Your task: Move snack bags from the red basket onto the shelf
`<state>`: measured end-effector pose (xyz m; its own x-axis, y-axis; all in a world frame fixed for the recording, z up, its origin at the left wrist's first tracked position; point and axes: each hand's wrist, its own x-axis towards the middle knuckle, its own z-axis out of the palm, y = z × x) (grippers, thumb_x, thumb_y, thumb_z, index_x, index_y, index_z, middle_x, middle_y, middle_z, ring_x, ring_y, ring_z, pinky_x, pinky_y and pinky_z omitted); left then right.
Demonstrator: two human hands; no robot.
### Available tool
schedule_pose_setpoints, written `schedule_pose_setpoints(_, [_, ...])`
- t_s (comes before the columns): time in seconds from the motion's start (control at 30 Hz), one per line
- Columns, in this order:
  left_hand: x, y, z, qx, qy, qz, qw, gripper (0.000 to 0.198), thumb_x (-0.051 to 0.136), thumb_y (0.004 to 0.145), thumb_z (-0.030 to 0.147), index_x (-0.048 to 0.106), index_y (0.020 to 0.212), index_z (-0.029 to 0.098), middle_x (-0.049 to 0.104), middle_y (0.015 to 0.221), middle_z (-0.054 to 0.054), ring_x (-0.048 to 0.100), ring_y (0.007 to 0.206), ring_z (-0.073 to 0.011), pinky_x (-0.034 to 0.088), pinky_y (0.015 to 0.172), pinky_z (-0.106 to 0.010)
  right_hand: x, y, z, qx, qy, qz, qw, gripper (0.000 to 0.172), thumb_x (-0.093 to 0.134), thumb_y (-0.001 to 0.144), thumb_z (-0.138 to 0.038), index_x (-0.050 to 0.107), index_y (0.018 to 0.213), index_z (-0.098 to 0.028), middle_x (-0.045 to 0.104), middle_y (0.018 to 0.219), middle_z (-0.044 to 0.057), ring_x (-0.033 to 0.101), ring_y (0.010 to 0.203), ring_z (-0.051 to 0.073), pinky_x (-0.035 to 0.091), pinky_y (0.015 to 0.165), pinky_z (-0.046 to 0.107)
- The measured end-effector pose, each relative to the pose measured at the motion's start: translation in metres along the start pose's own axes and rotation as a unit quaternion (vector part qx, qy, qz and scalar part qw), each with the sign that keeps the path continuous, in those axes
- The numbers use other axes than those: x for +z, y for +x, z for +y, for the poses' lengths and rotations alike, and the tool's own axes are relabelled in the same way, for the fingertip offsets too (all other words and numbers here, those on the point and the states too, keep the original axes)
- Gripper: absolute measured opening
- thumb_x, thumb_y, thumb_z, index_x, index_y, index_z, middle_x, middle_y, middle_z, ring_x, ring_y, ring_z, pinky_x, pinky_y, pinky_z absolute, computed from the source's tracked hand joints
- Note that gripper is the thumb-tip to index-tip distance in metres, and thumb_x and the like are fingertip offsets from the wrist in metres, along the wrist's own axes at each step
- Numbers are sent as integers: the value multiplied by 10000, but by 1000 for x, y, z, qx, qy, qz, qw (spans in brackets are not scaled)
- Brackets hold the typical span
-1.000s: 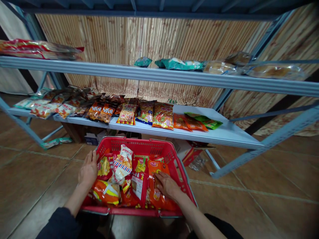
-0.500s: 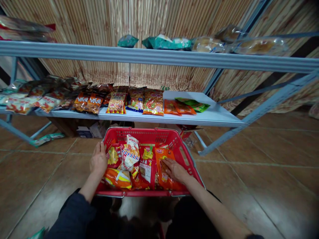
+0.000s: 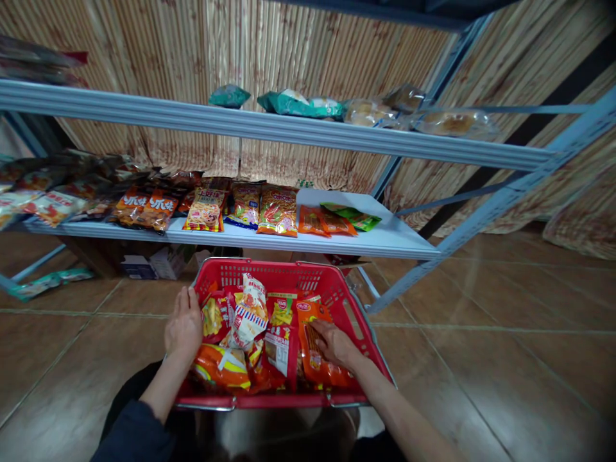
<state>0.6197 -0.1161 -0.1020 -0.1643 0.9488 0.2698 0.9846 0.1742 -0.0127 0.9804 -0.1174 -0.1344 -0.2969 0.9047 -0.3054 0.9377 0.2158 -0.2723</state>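
A red plastic basket (image 3: pixel 283 402) full of snack bags sits in front of the shelf. Against its left rim rests my left hand (image 3: pixel 183 324), fingers together over the edge; whether they grip the rim is hard to see. My right hand (image 3: pixel 334 346) lies inside on an orange snack bag (image 3: pixel 312 367) at the right, fingers spread over its surface. Beside that bag is a red and white packet (image 3: pixel 279 350). A white and red bag (image 3: pixel 250 314) leans in the middle, and an orange and yellow bag (image 3: pixel 224 367) is at the front left.
The lower shelf (image 3: pixel 385 242) holds rows of snack packets, with orange (image 3: pixel 320 221) and green packets at its right. Teal packets and bread lie on the upper shelf (image 3: pixel 289 131). A blue metal leg (image 3: pixel 462 224) slants down at the right. Boxes (image 3: pixel 163 263) stand underneath.
The view has shifted, so the shelf sits further left and the basket a little lower. Both hands keep about the same places at the basket.
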Motion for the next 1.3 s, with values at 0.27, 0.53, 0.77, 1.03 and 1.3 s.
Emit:
schedule_pose_setpoints(0.27, [16, 0, -5, -2, 39, -3, 999, 498, 282, 851, 60, 392, 1335, 13, 415, 1388, -171, 394, 1277, -217, 388, 988, -280, 3, -8, 9, 12, 35, 1, 999, 579, 444, 734, -123, 462, 1312, -82, 427, 1384, 150, 383, 1289, 232, 281, 1086, 362])
schedule_pose_setpoints(0.53, [13, -3, -10, -6, 2, -21, 1000, 521, 280, 840, 41, 353, 1355, 12, 393, 1408, -153, 363, 1299, -190, 369, 1011, -266, 7, -16, 9, 11, 30, 20, 999, 550, 461, 745, -127, 484, 1293, -85, 472, 1347, 148, 418, 1265, 224, 295, 1073, 339])
schedule_pose_setpoints(0.77, [-3, -3, -3, -11, -5, -37, 999, 524, 307, 819, 21, 385, 1337, 15, 397, 1397, -181, 375, 1293, -194, 368, 1014, -275, 2, -16, 2, 13, 12, 27, 999, 522, 455, 743, -92, 518, 1261, -110, 506, 1322, 132, 445, 1244, 219, 326, 1049, 319])
schedule_pose_setpoints(1.03, [27, -2, -13, -4, -20, 0, 1000, 531, 275, 815, 15, 403, 1330, 34, 393, 1409, -147, 386, 1286, -184, 377, 1019, -277, 0, -15, -1, 19, -45, -25, 998, 574, 419, 755, -128, 449, 1327, -95, 433, 1381, 138, 379, 1289, 257, 298, 1076, 361])
schedule_pose_setpoints(1.3, [20, 0, -8, -18, -48, -13, 999, 536, 276, 801, -5, 440, 1310, 36, 394, 1397, -170, 403, 1274, -221, 420, 998, -323, -8, -14, -5, 25, -48, -50, 997, 587, 379, 756, -112, 429, 1340, -82, 397, 1401, 141, 363, 1297, 270, 277, 1088, 388])
